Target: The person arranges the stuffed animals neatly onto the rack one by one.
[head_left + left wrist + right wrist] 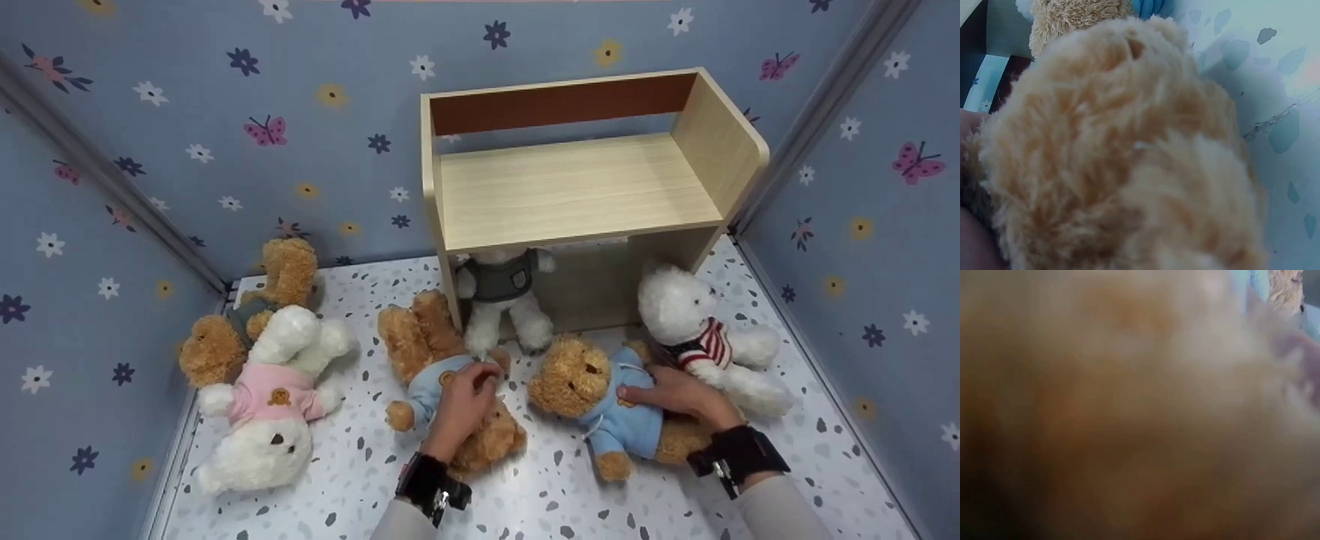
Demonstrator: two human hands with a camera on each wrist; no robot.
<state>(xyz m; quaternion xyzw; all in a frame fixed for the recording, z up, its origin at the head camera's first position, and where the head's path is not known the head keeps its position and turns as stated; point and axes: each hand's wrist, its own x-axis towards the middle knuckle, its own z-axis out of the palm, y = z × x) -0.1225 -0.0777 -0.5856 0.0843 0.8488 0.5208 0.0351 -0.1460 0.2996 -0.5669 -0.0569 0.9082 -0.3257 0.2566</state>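
Observation:
My left hand [466,390] grips the middle of a brown teddy bear in a light blue shirt [442,375], which lies on the speckled floor with its legs toward the shelf. Its tan fur [1117,157] fills the left wrist view. My right hand [651,392] lies over the chest of a second brown bear in a blue hoodie [592,401], with the fingers curled onto the shirt. That bear lies on its back, head to the left. The right wrist view is a blur of brown fur [1129,410].
A wooden shelf unit [570,187] stands against the back wall, with a white bear in a grey shirt [501,300] underneath. A white bear in a striped shirt [705,330] sits beside my right hand. Far left lie a brown bear [247,315] and a white bear in pink [270,409].

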